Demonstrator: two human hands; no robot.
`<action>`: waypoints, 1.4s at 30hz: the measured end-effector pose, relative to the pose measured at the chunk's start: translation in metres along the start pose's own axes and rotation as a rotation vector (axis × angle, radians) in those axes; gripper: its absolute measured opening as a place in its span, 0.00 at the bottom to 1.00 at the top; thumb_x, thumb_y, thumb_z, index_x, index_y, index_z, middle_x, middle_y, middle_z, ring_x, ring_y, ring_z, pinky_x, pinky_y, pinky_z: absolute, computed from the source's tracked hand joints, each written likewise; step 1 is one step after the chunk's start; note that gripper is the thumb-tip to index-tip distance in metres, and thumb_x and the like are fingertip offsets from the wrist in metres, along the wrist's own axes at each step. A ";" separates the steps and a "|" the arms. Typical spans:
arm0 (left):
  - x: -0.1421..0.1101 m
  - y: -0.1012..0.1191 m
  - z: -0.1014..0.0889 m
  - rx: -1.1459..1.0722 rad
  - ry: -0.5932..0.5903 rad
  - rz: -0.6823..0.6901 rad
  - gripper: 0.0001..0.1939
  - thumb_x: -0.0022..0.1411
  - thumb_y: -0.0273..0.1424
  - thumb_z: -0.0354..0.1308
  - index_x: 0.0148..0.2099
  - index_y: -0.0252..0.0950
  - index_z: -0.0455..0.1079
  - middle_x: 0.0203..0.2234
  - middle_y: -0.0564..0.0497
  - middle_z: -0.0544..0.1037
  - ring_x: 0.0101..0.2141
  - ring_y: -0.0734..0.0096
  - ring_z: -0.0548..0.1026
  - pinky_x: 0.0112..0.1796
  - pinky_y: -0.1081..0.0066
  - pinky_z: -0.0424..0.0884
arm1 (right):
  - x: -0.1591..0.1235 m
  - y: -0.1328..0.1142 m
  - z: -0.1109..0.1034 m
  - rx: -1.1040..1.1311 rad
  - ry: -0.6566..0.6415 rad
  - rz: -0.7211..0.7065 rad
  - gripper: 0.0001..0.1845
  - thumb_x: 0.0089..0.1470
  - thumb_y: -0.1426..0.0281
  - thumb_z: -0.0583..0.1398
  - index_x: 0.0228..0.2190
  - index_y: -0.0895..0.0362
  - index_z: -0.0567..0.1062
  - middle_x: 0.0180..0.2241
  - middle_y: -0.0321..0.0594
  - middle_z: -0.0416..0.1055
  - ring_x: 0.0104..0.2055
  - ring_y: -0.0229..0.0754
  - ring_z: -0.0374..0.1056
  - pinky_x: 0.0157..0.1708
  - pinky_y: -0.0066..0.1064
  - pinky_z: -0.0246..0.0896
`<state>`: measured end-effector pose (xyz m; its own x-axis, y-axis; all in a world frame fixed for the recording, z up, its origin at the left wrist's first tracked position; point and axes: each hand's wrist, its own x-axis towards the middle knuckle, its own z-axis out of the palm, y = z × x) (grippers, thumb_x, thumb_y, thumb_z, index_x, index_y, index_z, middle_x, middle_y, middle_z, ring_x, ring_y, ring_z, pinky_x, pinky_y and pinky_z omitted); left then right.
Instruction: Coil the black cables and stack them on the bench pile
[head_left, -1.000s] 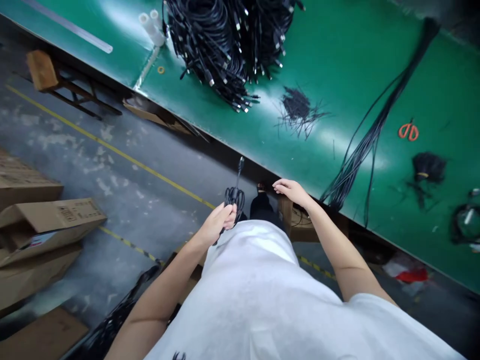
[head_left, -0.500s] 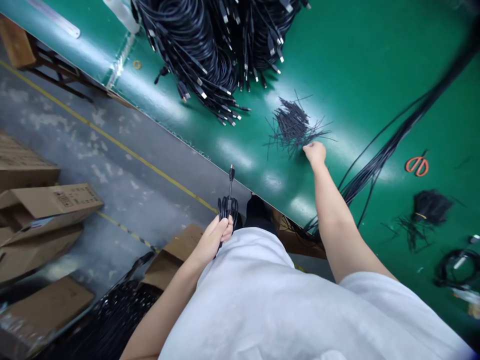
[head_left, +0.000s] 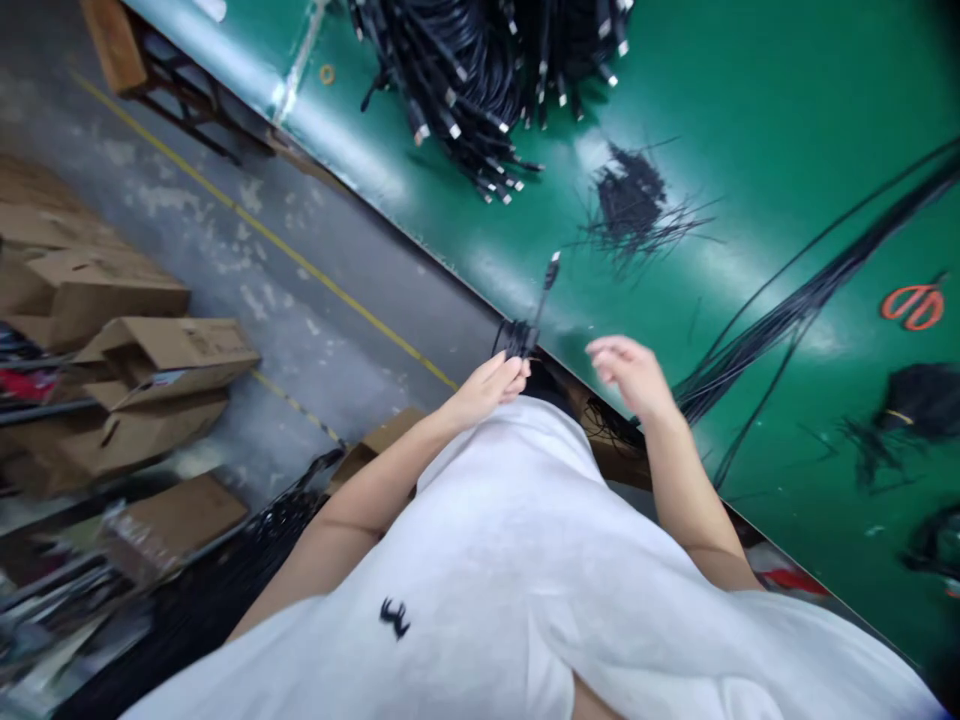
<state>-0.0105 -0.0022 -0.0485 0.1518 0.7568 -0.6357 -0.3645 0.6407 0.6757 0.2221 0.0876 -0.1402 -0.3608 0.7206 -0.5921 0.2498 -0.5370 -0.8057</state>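
Note:
Near the table edge, my left hand (head_left: 496,384) is closed around a coiled black USB cable (head_left: 517,338). One connector end of that cable sticks up past my fingers, its metal tip pointing away from me. To the right, my right hand (head_left: 626,368) hovers by the front edge of the table, thumb and fingers pinched together. Whatever is between those fingertips is too thin and blurred to make out. Beyond it on the green table (head_left: 787,170) lies a loose pile of short black ties (head_left: 632,200).
Large bundles of black USB cables (head_left: 465,90) sit at the back. Long black cables (head_left: 810,275) cross the table on the right, near orange-handled scissors (head_left: 913,306) and a banded bunch of black ties (head_left: 922,400). Cardboard boxes (head_left: 169,350) stand on the floor at left.
My right hand has left the pile of black ties and come back towards my left hand. The coiled cable in my left hand has risen towards the table edge. The camera view has shifted.

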 end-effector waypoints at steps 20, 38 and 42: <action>-0.041 -0.031 -0.047 0.126 0.154 0.319 0.28 0.66 0.45 0.55 0.62 0.37 0.60 0.24 0.59 0.67 0.22 0.79 0.62 0.29 0.74 0.61 | -0.032 -0.038 0.170 0.418 -0.268 -0.043 0.16 0.43 0.60 0.67 0.31 0.58 0.75 0.23 0.34 0.72 0.26 0.37 0.68 0.31 0.29 0.63; -0.029 -0.024 -0.078 0.443 0.028 0.051 0.11 0.67 0.31 0.52 0.46 0.33 0.73 0.19 0.56 0.65 0.23 0.75 0.63 0.29 0.73 0.59 | -0.028 -0.061 0.141 -1.574 -0.389 -1.450 0.18 0.67 0.77 0.46 0.38 0.65 0.74 0.37 0.49 0.71 0.37 0.43 0.63 0.38 0.36 0.51; -0.028 -0.018 -0.080 0.175 -0.059 0.017 0.13 0.62 0.36 0.60 0.45 0.33 0.73 0.19 0.58 0.61 0.21 0.79 0.58 0.24 0.74 0.51 | -0.031 -0.072 0.138 -1.682 -0.436 -1.492 0.20 0.67 0.79 0.43 0.40 0.67 0.74 0.36 0.49 0.70 0.35 0.43 0.62 0.34 0.36 0.49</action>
<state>-0.0821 -0.0450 -0.0730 0.2030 0.7707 -0.6041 -0.2027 0.6366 0.7441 0.0914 0.0432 -0.0618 -0.9914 -0.1024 0.0815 -0.0985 0.9939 0.0502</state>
